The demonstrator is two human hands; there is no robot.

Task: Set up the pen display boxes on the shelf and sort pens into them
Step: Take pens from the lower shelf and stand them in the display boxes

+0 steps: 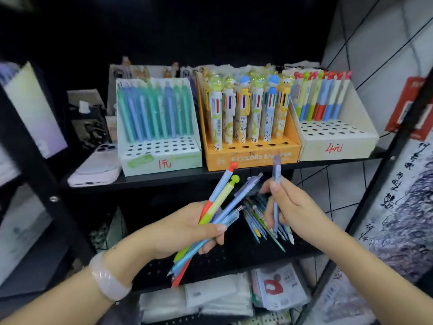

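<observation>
Currently, three display boxes are stood side by side on the upper shelf (pixel 234 175): a green box (pixel 161 158) at the left with teal and blue pens in its rear rows, an orange box (pixel 253 156) in the middle filled with thick multi-colour pens, and a white box (pixel 337 146) at the right with ball-topped pens along its back row. Empty holes are left at the front of all three.

A mixed bundle of pens (pixel 215 212) is gripped in the left hand (pixel 185 228), fingers curled round it, with a red-topped and a green-topped pen fanned out uppermost. A single pale purple pen (pixel 276 193) is pinched upright between thumb and fingertips of the right hand (pixel 295 207), just below the front of the orange box. More loose pens (pixel 262 221) are seen on the lower shelf between and behind the hands.

Sorting appears well begun but far from done. For the step in hand, the purple pen is best matched by barrel shape and colour before it is moved; it looks closest to the slim pens in the green box, though this cannot be told for certain. It should be kept vertical, lowered tip first into a free hole next to the filled rows, and released only once seated. The bundle should be held clear of the boxes so that standing pens are not knocked.
</observation>
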